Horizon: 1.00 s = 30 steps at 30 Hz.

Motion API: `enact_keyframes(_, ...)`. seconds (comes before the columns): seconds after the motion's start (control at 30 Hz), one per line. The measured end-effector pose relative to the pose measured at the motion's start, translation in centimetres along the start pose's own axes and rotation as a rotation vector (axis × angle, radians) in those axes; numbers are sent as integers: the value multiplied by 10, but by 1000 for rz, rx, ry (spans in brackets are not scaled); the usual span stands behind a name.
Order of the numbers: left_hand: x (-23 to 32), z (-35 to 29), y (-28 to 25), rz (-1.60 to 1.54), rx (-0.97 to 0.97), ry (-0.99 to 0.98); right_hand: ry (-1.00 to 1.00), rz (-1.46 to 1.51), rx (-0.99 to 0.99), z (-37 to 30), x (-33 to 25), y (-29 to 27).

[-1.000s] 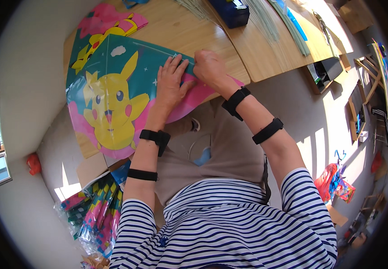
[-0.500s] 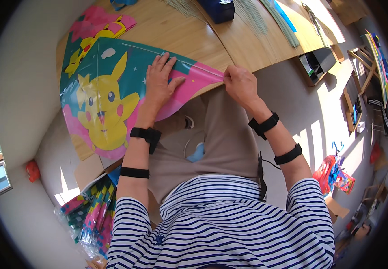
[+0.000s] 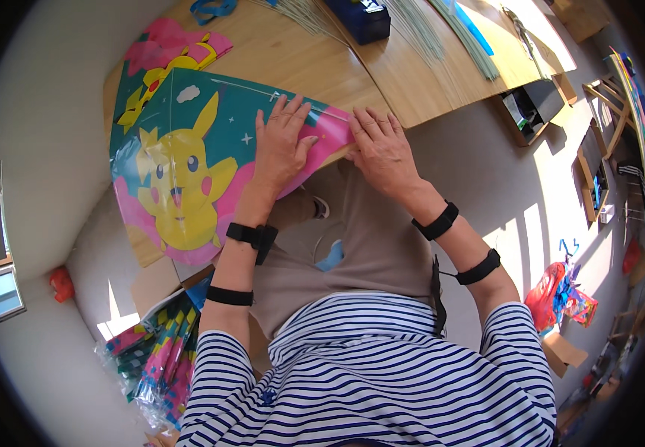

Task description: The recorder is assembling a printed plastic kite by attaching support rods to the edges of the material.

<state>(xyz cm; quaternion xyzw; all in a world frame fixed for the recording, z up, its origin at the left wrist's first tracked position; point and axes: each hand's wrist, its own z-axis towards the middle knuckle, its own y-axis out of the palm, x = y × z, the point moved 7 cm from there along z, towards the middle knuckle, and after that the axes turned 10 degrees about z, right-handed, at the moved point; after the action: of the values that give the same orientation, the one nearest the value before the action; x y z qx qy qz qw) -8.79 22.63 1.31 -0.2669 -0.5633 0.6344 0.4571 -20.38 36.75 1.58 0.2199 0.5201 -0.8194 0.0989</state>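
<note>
Spreads a printed plastic kite sail point(image 3: 222, 145) over a wooden table point(image 3: 322, 59), mostly to the left of the left fingers, with a yellow cartoon figure point(image 3: 181, 212) face up and a pink corner point(image 3: 334, 132) tapering off to the right fingertips. Lays the left hand point(image 3: 279, 153) flat near the upper edge, fingers apart on the film. Meets the corner with the right hand point(image 3: 383, 153), fingers stretched out and close together; cannot tell about a pinch, with the thumb mostly hidden beneath. Shows a thin pale strip point(image 3: 240, 86) along the upper edge, leading away left of the left fingertips.

Risks a crease between the two sets of fingers, likely from a hard tug at the corner against a fixed left palm. Risks, too, a skid of the slick sheet toward the lap point(image 3: 378, 238), from too light a left hand and from a lower edge overhanging the table below the left thumb.

Includes a second printed sail point(image 3: 166, 33) beyond and left of the left fingers, a dark blue case point(image 3: 360, 22) and greenish rods point(image 3: 468, 48) beyond the right fingertips, and wrapped sails point(image 3: 162, 346) far below the left fingers.
</note>
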Motion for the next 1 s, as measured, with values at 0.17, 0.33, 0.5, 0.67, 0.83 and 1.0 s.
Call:
enact_keyframes(0.17,19,-1,11,24,-47,45,-29,-52,-170,-9,3,15)
enact_keyframes(0.33,-3,7,15,20,-66,-81,-27,-63,-191,-13,4,13)
enact_keyframes(0.5,-45,12,-14,67,60,-185,-27,-47,-201,-14,4,14)
enact_keyframes(0.67,-26,-16,-11,28,-94,-115,0,-89,-208,-13,4,9)
enact_keyframes(0.83,-6,-42,-3,26,-120,-120,45,32,-134,-6,9,-11)
enact_keyframes(1.0,-3,-40,-4,53,-120,-142,291,401,179,51,66,-49)
